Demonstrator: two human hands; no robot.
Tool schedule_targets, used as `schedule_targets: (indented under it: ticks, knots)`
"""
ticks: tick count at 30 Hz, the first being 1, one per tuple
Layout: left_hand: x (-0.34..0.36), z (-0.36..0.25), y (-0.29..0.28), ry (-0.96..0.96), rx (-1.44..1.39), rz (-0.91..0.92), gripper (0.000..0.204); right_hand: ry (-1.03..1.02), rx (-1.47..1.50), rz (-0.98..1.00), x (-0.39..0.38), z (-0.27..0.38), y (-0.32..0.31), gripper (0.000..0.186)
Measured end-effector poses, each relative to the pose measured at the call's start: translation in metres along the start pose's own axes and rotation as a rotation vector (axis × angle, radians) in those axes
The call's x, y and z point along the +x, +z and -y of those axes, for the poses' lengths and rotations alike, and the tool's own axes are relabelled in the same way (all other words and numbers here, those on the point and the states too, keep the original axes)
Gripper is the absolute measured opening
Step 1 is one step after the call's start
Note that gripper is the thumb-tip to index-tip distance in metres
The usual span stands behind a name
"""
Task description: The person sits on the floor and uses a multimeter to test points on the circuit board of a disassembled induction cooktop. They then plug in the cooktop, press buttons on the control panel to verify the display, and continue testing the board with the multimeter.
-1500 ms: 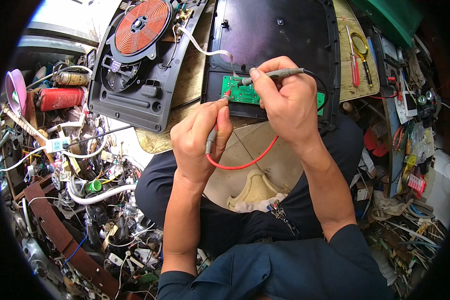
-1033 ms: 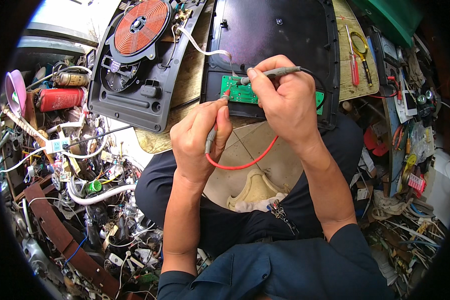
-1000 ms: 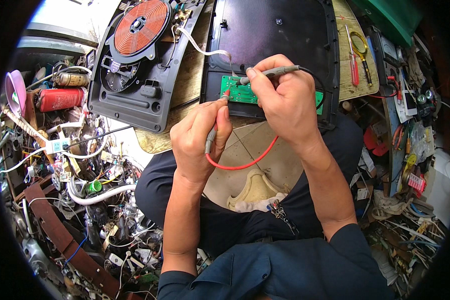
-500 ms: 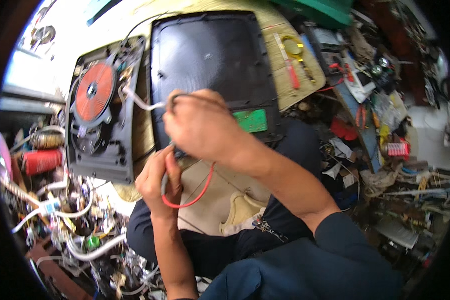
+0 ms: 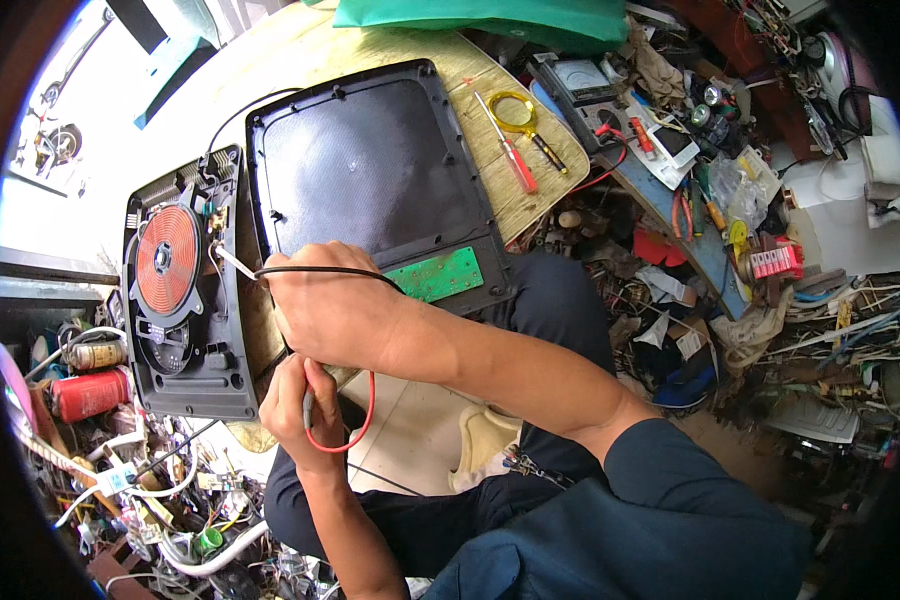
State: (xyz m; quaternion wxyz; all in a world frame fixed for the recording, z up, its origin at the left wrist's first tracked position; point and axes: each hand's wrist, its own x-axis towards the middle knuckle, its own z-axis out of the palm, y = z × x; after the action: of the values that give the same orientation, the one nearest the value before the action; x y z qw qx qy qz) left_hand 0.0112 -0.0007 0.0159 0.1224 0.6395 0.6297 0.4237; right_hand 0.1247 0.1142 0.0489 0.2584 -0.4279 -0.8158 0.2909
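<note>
Right now, the grey probe [image 5: 308,408] sits in the left hand [image 5: 287,420], fingers clamped around it, a red lead [image 5: 372,393] looping from its end. Just above, the right hand [image 5: 342,312] carries a black lead [image 5: 320,268] across its back; its fingers are hidden, so I cannot tell their state. Good handling probably means steady wrists and slack leads. To the right, a green circuit board [image 5: 440,275] lies on the black panel [image 5: 360,170]; beyond, a screwdriver [image 5: 515,160] and magnifying glass [image 5: 528,126] rest on the tabletop [image 5: 465,70].
</note>
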Motion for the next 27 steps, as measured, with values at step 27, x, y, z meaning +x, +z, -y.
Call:
schedule_targets:
  ticks: [27]
  knots:
    - [-0.038, -0.024, 0.0, 0.491, 0.077, 0.09, 0.044, 0.013, 1.43, 0.447, -0.176, -0.017, -0.127, 0.022]
